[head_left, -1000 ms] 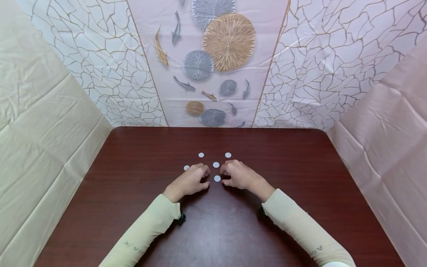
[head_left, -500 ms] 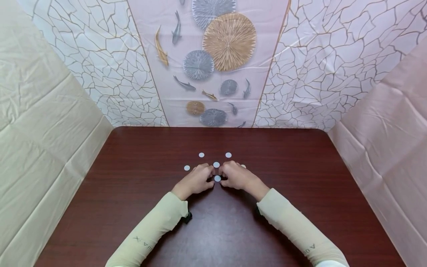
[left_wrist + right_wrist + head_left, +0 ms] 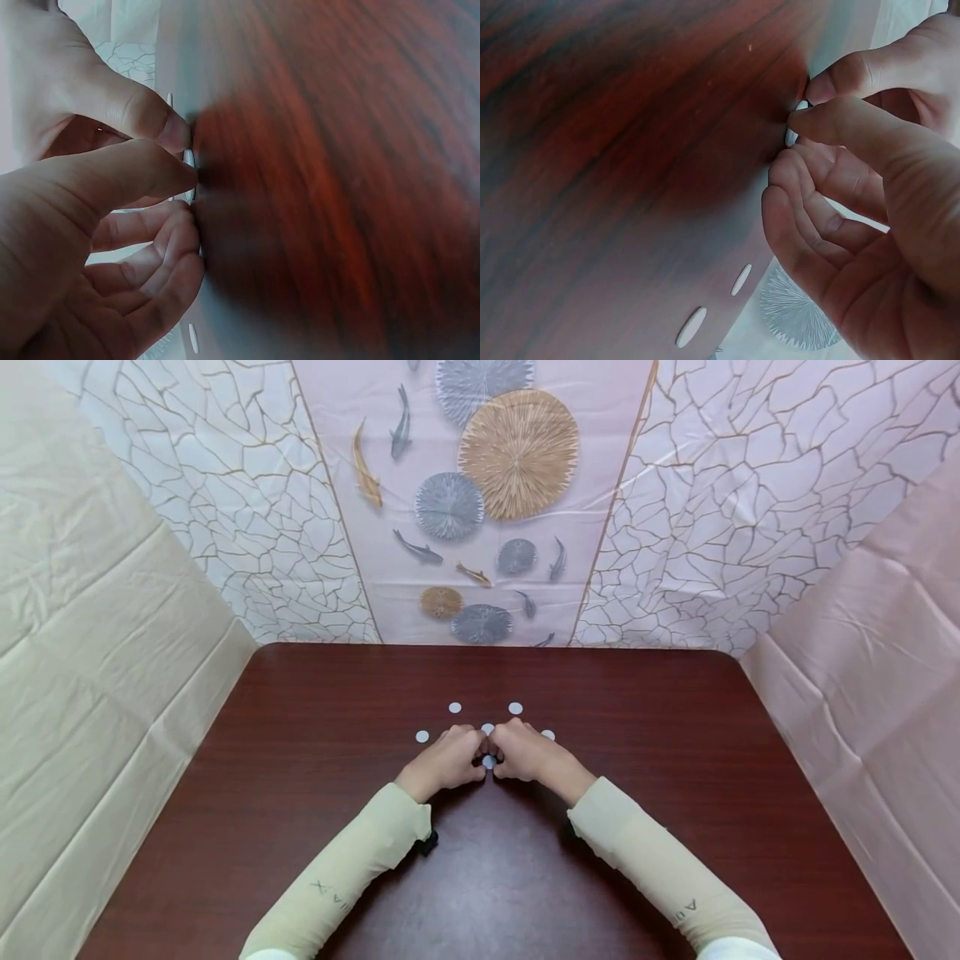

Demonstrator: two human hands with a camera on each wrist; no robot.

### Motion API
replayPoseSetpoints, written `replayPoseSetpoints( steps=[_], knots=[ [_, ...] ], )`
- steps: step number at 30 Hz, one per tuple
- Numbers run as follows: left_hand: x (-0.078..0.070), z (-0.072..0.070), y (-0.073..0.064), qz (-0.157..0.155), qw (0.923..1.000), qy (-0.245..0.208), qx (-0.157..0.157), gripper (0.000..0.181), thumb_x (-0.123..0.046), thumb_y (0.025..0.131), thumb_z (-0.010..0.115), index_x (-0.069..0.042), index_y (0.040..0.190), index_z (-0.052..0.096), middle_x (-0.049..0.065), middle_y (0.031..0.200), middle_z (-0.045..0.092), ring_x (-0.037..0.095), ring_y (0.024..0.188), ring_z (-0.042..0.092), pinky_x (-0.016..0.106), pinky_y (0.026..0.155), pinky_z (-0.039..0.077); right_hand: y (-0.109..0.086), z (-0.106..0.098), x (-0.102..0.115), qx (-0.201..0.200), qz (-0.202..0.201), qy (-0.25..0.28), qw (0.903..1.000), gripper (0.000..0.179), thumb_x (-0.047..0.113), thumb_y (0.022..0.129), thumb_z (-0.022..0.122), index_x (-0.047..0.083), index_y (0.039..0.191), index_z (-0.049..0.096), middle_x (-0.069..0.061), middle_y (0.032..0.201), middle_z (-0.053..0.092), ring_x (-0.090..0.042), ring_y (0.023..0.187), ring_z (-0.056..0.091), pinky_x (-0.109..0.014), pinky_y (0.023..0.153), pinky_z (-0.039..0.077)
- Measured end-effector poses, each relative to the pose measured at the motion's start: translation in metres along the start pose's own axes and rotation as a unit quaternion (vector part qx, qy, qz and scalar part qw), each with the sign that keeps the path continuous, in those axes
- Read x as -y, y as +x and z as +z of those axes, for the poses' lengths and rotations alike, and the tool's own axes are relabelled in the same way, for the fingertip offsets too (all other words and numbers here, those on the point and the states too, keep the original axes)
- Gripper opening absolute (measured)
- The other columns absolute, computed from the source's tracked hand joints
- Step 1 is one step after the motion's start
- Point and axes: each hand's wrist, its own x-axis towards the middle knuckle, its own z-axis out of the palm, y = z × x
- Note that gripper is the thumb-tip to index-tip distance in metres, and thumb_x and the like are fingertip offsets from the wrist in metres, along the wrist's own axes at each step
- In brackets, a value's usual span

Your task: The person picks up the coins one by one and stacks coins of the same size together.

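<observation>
White and round, the leftmost disc (image 3: 422, 737) lay flat on the reddish-brown desk (image 3: 483, 877), toward ten o'clock of the near disc (image 3: 489, 762). The left hand (image 3: 447, 760) was at the near disc's nine o'clock, its fingers curled and its thumb bent in beside the disc; whether it pinched the rim could not be told. Beyond it, at eleven o'clock, was the back-left disc (image 3: 455, 707).

Between the two hands sat the near disc. It looked light, stiff and thin, probably smooth enough to slide, so the rim at three or nine o'clock seemed the best place to take hold; its fragility was hard to judge. It was plain white with a slim edge, and no marking could be made out. At its twelve o'clock lay the middle disc (image 3: 488, 727), partly covered.

The back-right disc (image 3: 515, 708) was at one o'clock. The right hand (image 3: 525, 753), at three o'clock, mirrored the left, fingers curled and any pinch equally unclear. The rightmost disc (image 3: 548, 735), toward two o'clock, was partly hidden by that hand.
</observation>
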Motion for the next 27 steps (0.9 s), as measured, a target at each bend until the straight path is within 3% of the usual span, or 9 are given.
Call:
replayPoseSetpoints(
  steps=[6, 16, 27],
  knots=[
    [-0.0046, -0.0005, 0.0024, -0.003, 1.0000, 0.005, 0.000, 0.013, -0.005, 0.086, 0.078, -0.003, 0.087, 0.066, 0.000, 0.075, 0.052, 0.014, 0.069, 0.048, 0.027, 0.063, 0.040, -0.0009, 0.0029, 0.0016, -0.008, 0.018, 0.003, 0.9998, 0.018, 0.005, 0.079, 0.086, 0.013, 0.074, 0.071, 0.007, 0.068, 0.063, -0.008, 0.064, 0.057, -0.027, 0.064, 0.051],
    [-0.0065, 0.0002, 0.0010, 0.002, 0.9999, 0.008, -0.012, 0.014, -0.005, 0.083, 0.079, -0.005, 0.082, 0.065, -0.003, 0.068, 0.052, 0.013, 0.065, 0.050, 0.027, 0.061, 0.041, -0.0030, 0.0072, 0.0047, -0.022, 0.032, 0.018, 0.9991, 0.016, 0.006, 0.078, 0.088, 0.013, 0.076, 0.073, 0.003, 0.074, 0.072, -0.008, 0.066, 0.063, -0.027, 0.063, 0.054],
    [-0.0065, -0.0007, -0.0038, -0.011, 0.9999, -0.010, 0.003, 0.013, -0.005, 0.088, 0.079, -0.006, 0.087, 0.066, -0.001, 0.071, 0.053, 0.014, 0.067, 0.048, 0.027, 0.063, 0.039, -0.0057, 0.0098, -0.0015, -0.039, -0.002, 0.040, 0.9984, 0.013, 0.002, 0.074, 0.084, 0.008, 0.083, 0.077, 0.000, 0.079, 0.077, -0.008, 0.075, 0.071, -0.025, 0.069, 0.057]
  ],
)
